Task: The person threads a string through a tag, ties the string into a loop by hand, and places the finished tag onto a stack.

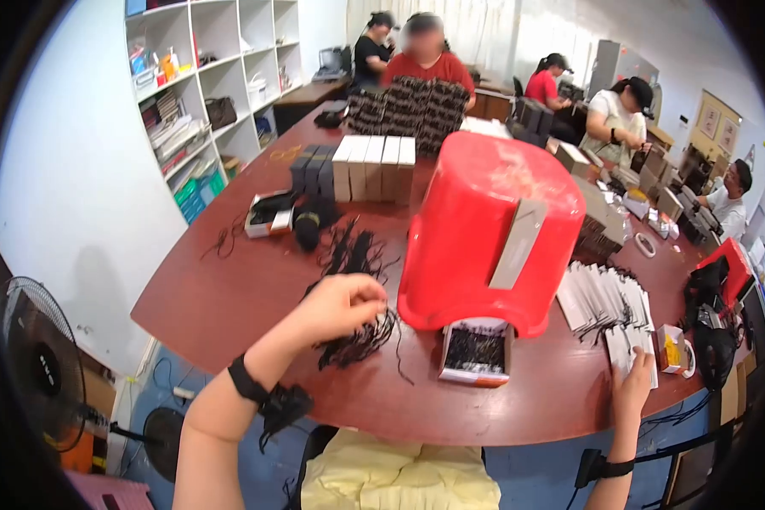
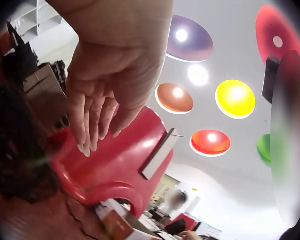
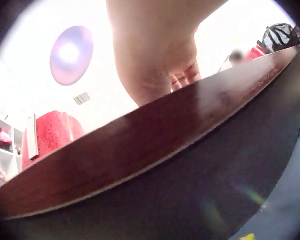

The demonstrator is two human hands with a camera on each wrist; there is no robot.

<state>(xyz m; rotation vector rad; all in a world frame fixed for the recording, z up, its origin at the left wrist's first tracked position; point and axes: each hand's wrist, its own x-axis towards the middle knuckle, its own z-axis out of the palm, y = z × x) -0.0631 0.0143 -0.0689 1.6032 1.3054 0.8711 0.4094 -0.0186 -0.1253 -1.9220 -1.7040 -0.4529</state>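
Note:
My left hand (image 1: 344,308) hovers over a loose pile of black cords (image 1: 357,344) on the table. In the left wrist view its fingers (image 2: 92,117) hang down relaxed, with nothing between them. My right hand (image 1: 631,387) rests its fingers on the lower end of a pale card (image 1: 625,347) with black cord on it. That card lies at the near end of a fanned row of similar cards (image 1: 599,297). From the right wrist, the table edge hides the card and the fingertips of this hand (image 3: 185,77).
An upturned red plastic stool (image 1: 493,212), a grey strip on its side, stands between my hands. Below its rim sits a box of small black pieces (image 1: 476,353). White and grey boxes (image 1: 374,166) stand farther back. A small box with yellow contents (image 1: 673,350) is at right.

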